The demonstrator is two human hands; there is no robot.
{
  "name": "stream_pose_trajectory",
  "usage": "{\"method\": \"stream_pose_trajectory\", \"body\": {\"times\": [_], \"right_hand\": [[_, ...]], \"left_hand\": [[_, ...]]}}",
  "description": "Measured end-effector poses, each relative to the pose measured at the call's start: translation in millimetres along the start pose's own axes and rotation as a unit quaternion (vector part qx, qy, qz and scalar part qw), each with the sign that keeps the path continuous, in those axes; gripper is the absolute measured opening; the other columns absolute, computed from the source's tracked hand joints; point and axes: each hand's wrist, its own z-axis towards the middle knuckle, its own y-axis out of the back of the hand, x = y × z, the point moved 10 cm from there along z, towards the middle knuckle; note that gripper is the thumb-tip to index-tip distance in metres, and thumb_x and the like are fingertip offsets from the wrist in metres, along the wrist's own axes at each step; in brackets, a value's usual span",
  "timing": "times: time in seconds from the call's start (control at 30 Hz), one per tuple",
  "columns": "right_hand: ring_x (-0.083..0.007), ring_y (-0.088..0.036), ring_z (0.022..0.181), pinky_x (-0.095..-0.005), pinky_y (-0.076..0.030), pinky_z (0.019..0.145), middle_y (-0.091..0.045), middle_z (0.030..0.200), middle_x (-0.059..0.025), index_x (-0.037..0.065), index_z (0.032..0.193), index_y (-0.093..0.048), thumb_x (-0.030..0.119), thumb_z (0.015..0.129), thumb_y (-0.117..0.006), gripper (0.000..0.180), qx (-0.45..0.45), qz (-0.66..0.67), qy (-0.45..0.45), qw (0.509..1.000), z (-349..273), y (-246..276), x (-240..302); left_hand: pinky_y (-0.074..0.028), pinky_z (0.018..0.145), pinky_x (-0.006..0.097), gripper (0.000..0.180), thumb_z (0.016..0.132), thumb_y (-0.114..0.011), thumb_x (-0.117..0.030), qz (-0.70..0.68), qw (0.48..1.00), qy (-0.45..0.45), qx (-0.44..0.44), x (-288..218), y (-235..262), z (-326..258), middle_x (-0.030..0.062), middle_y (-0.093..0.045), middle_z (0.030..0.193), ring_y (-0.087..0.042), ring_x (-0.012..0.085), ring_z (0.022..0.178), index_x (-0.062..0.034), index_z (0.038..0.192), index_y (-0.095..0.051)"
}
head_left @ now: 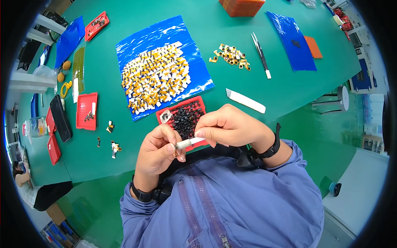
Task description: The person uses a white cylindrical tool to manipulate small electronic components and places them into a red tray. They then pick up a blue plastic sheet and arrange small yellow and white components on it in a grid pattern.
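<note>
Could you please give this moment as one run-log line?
left hand: pinching small part | right hand: holding white stick tool, its end at that part | beneath hands: red tray with black pieces

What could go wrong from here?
1. Both hands, left and right, hold a pale rod at the near edge of the red tray; a slip might drop it among the loose black parts.
2. A wrist bump could tip that tray and scatter them.
3. Gold-coloured pieces lie loose on the green table; a sweeping arm might spread them.
</note>
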Motion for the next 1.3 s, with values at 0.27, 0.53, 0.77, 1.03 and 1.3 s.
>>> {"method": "stream_pose_trajectory", "body": {"times": [0.27,0.53,0.77,1.03,1.3], "right_hand": [[-0.0033,-0.047,0.047,-0.0201,-0.035,0.041,-0.06,0.067,-0.0009,0.002,0.088,-0.063,0.018,0.092,-0.056,0.018,-0.069,-0.009,0.122,0.99,0.8,11.8,4.8],[-0.0061,-0.051,0.052,-0.0231,-0.039,0.046,-0.06,0.067,-0.001,0.001,0.089,-0.062,0.014,0.091,-0.057,0.015,-0.065,-0.053,0.127,0.988,-4.0,12.5,4.8],[-0.0154,-0.053,0.054,-0.0303,-0.04,0.049,-0.057,0.064,-0.0067,0.004,0.081,-0.061,0.015,0.08,-0.067,0.012,-0.057,-0.002,0.049,0.997,-1.1,9.0,-3.1],[-0.0194,-0.055,0.063,-0.0315,-0.042,0.054,-0.056,0.069,-0.005,0.005,0.08,-0.058,0.012,0.075,-0.07,0.015,-0.192,-0.129,0.105,0.967,-12.5,33.9,4.2],[-0.0174,-0.059,0.062,-0.0294,-0.046,0.054,-0.058,0.071,-0.0043,0.007,0.087,-0.065,0.008,0.072,-0.071,0.016,-0.178,-0.092,0.181,0.963,-17.5,14.7,22.4]], "left_hand": [[-0.052,0.064,0.029,0.012,0.09,-0.056,-0.009,0.013,1.0,0.011,-0.023,1.2,3.1,4.6,0.0097,-0.054,0.078,-0.06,0.0193,0.07,-0.0023,0.089,-0.046],[-0.051,0.063,0.028,0.011,0.09,-0.055,-0.008,0.027,0.999,0.018,-0.026,1.4,1.0,9.5,0.0085,-0.052,0.076,-0.059,0.0187,0.069,-0.0025,0.089,-0.046],[-0.051,0.062,0.029,0.01,0.091,-0.055,-0.008,0.024,0.999,0.026,-0.04,1.2,4.4,8.5,0.0091,-0.053,0.078,-0.059,0.0181,0.069,-0.0026,0.09,-0.046],[-0.051,0.061,0.029,0.014,0.09,-0.055,-0.009,0.104,0.992,-0.005,-0.067,-5.3,12.1,5.1,0.0089,-0.051,0.078,-0.058,0.0179,0.066,-0.003,0.088,-0.043],[-0.054,0.069,0.032,0.02,0.074,-0.065,0.01,0.501,0.84,-0.197,-0.066,-48.7,-23.5,-10.7,0.0123,-0.062,0.082,-0.065,0.0234,0.077,0.0003,0.088,-0.055]]}}
